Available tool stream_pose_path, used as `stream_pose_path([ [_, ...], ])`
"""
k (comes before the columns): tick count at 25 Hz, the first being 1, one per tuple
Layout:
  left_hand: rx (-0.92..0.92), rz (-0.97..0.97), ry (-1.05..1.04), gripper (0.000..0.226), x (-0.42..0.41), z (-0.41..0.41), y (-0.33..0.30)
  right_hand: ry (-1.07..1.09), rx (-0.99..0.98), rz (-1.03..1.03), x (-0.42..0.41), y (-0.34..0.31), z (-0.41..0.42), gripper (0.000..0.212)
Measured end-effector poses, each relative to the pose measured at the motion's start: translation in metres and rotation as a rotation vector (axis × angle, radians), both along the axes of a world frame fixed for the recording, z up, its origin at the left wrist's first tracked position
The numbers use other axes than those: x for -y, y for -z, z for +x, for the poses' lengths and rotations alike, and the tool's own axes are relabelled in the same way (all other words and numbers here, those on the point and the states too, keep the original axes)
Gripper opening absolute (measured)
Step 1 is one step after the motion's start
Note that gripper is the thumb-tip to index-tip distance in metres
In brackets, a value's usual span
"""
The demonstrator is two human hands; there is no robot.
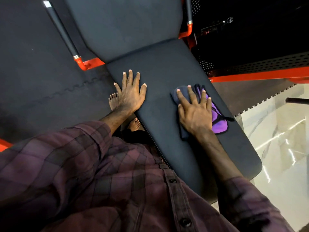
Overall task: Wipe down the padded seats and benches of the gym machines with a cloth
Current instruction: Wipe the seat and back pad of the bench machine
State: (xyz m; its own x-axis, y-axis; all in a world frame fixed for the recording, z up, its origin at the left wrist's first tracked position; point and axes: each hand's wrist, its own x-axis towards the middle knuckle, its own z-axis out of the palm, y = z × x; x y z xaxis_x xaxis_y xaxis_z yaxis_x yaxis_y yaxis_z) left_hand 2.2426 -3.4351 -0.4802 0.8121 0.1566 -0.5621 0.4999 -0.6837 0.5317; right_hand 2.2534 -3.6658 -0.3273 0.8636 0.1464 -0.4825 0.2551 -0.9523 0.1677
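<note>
On the black seat pad (167,101), your right hand (194,113) presses the purple cloth (217,121) flat with fingers spread; your left hand (130,92) rests open nearby. The pad's long axis runs near-right, unwiped stretch lying nearer you.

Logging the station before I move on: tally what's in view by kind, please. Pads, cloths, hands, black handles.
Black pads: 2, the seat pad and the back pad
Cloths: 1, the purple and dark cloth, pressed flat under the right hand
Hands: 2, with the left hand flat on the seat pad
Black handles: 2, left handle, right handle
Total: 7
</note>
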Motion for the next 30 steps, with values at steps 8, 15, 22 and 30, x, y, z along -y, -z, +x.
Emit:
stream_pose_path([
  [8,0.0,0.036,-0.008,0.07,0.002,0.006,-0.001,0.168,-0.01,-0.006,0.05,-0.009,0.035,0.061],
  [15,-0.004,0.018,-0.004,0.072,-0.005,0.013,-0.004,-0.132,-0.162,0.12,0.08,-0.027,0.036,0.06],
  [22,-0.056,-0.029,-0.044,0.07,-0.011,0.021,-0.018,-0.219,-0.21,0.127,0.036,0.007,0.05,0.06],
  [30,-0.001,0.015,-0.047,0.07,-0.009,0.019,-0.006,0.032,-0.145,0.016,-0.006,0.036,0.072,0.064],
])
